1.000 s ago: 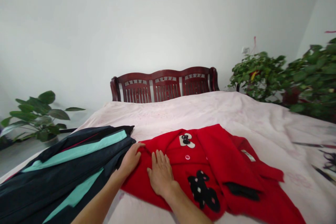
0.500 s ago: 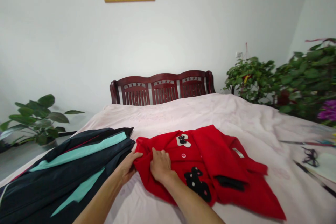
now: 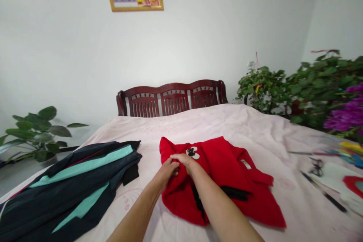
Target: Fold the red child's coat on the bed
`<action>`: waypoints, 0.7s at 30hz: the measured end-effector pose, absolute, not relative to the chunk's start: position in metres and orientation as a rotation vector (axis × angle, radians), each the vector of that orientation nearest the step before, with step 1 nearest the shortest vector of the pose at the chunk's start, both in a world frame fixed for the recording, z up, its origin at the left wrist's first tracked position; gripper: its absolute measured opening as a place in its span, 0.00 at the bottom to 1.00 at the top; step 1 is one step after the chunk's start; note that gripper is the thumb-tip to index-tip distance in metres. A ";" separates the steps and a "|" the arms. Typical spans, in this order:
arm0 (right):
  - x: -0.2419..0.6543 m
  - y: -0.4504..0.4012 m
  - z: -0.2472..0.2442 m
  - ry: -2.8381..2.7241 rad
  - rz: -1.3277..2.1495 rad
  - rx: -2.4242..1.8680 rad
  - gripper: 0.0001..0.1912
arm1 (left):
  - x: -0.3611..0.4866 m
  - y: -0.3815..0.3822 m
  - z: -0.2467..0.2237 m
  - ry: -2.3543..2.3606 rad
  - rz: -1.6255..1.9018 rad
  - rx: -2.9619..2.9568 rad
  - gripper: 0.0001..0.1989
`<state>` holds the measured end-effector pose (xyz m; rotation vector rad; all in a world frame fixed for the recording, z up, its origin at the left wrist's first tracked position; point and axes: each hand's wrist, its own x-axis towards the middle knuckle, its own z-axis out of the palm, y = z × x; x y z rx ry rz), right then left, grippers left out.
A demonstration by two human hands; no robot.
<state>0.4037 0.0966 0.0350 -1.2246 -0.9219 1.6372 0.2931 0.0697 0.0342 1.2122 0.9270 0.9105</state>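
Note:
A red fleece jacket lies bunched on the bed, with a black and white bow patch near its upper edge. My left hand pinches a fold of the red cloth at the jacket's left side. Just above it, my right hand grips the same gathered cloth, its fingers pointing left and close to the patch. A black lining or strip shows at the jacket's lower right. My forearms hide part of the jacket's near half.
A folded black and teal jacket lies left of the red one on the pale pink bedsheet. Blurred papers, spectacles and thin dark items lie at the bed's right. Potted plants flank the dark wooden headboard.
Both hands have drawn together, gathering the jacket's left side inward. The jacket now looks narrower, and its black patterned patch is out of sight. The view has tilted slightly.

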 end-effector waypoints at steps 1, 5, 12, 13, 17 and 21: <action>0.404 0.096 0.037 -0.910 1.600 -1.222 0.11 | 0.288 0.067 0.036 0.912 0.904 1.205 0.12; 0.427 0.092 0.060 -0.892 1.486 -1.193 0.12 | 0.265 0.054 0.046 0.967 1.165 1.259 0.20; 0.588 0.048 0.107 -0.851 1.380 -1.131 0.13 | 0.307 0.009 0.036 0.953 1.406 1.968 0.28; 0.616 0.037 0.101 -0.814 1.397 -1.162 0.13 | 0.322 0.001 0.033 0.918 1.302 2.081 0.30; 0.703 -0.002 0.050 -0.725 1.238 -1.399 0.10 | 0.380 -0.026 0.015 0.853 0.846 2.425 0.41; 0.733 -0.014 -0.004 -0.704 1.156 -1.565 0.06 | 0.409 -0.039 -0.005 0.950 0.669 2.591 0.38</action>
